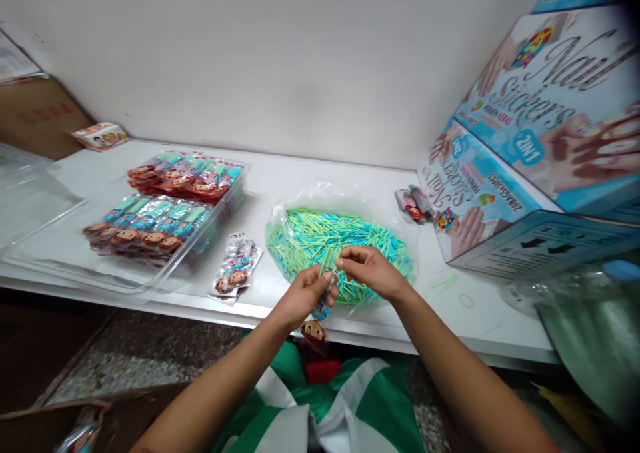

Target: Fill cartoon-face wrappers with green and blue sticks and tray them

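My left hand (306, 294) is closed on a small clear sticker packet (315, 326) with a cartoon face that hangs below my fingers. My right hand (367, 268) pinches a thin green stick (330, 261) at the packet's top, fingertips almost meeting my left hand. Both hands hover over the near edge of an open clear bag holding a heap of green and blue sticks (340, 243) on the white table (465, 320).
A clear tray (60, 266) at the left holds two rows of filled packets (150, 223). A few loose packets (235, 270) lie beside it. Blue "Nail Stickers" boxes (540, 146) are stacked at the right, with more packets (413, 204) by them. A cardboard box (35, 116) stands far left.
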`<state>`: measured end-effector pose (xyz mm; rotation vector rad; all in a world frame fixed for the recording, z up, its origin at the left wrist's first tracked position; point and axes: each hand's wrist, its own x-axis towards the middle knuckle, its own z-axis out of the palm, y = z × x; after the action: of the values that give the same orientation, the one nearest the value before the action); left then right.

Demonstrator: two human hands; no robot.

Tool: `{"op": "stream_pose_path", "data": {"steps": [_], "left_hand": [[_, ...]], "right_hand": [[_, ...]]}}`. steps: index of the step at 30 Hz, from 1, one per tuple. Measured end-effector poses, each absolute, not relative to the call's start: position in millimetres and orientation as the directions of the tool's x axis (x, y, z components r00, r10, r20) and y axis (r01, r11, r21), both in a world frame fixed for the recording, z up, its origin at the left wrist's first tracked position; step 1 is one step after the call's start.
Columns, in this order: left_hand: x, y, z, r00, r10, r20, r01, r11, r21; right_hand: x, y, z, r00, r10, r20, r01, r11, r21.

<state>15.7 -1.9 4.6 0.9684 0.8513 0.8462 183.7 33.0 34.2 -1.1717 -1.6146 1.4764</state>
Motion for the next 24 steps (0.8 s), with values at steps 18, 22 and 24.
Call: {"op": "stream_pose_path", "data": {"steps": [18, 22, 24], "left_hand": [[22.1, -3.1, 9.1, 0.428, 0.884, -0.189, -0.236, 0.311, 0.921], [22.2, -3.6, 9.3, 0.447, 0.870, -0.207, -0.243, 0.341, 0.908], [22.6, -3.9, 8.5, 0.455, 0.862, -0.224, -0.251, 0.365, 0.897]], "right_hand": [[181.2, 25.8, 31.2, -0.323, 0.946, -0.002, 0.341, 0.115, -0.933], [180.3, 27.7, 32.5, -0.308, 0.951, 0.001, 0.412, 0.134, -0.901], [179.4, 27.2, 32.7, -0.280, 0.960, 0.021, 0.430, 0.145, -0.891]]}}
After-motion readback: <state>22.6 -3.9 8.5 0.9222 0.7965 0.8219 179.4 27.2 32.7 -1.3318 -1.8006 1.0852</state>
